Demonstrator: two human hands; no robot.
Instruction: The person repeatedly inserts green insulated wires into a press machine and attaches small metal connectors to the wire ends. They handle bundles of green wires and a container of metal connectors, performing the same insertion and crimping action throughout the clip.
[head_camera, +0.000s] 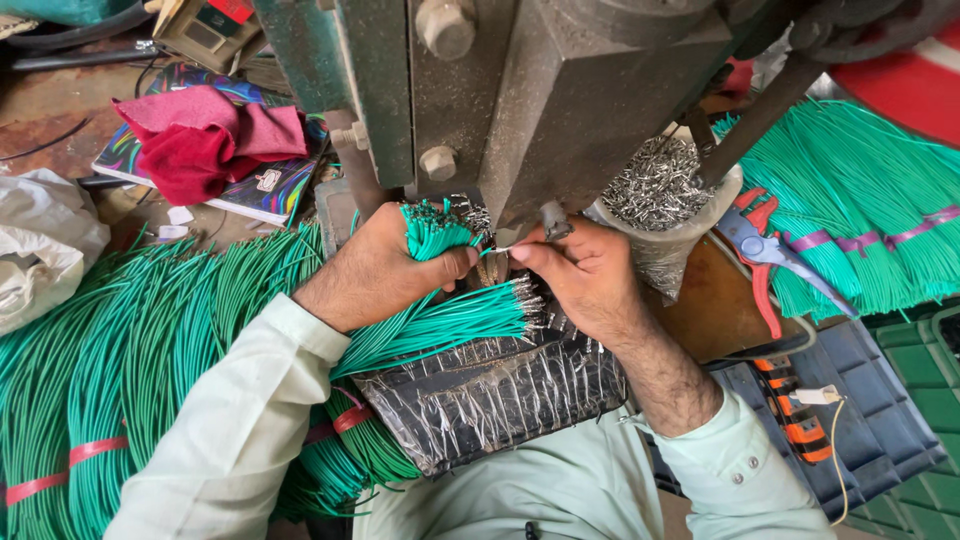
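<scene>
The press head (560, 110) hides the spot where the fingers meet, so the small piece pinched by the right hand (580, 275) is hard to make out. The left hand (385, 265) is fisted around a bunch of green wires (435, 232), just beside the press.

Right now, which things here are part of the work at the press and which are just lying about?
In use:
left hand gripping a green wire bunch
right hand pinching one wire under the press head
finished wires
bag of metal terminals

Lying about:
red cloth
red-handled pliers
white bag
</scene>
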